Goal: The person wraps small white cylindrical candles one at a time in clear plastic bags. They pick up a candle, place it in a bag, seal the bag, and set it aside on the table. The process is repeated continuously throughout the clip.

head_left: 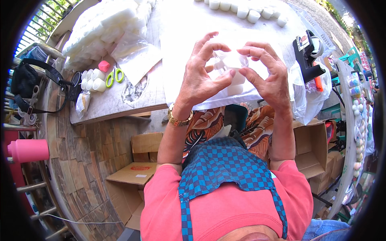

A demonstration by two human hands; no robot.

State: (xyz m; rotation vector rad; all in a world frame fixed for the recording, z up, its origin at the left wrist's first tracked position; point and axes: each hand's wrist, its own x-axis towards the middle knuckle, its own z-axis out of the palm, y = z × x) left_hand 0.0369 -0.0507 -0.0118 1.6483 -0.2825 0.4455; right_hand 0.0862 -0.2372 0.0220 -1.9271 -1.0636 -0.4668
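My left hand and my right hand face each other over the white sheet on the table. Between their curved fingertips is a small pack of white candles, short cylinders in clear plastic film. Thumbs press it from the near side, fingers from the far side. Just below the pack, another white candle shows close to the sheet's near edge; whether it belongs to the same pack I cannot tell. Glare on the film blurs the pack's edges.
Wrapped white packs are heaped at the far left, beside a clear plastic bag. Green-handled scissors lie near several candles. Loose candles line the far side. A black tape dispenser stands right. Cardboard boxes sit below.
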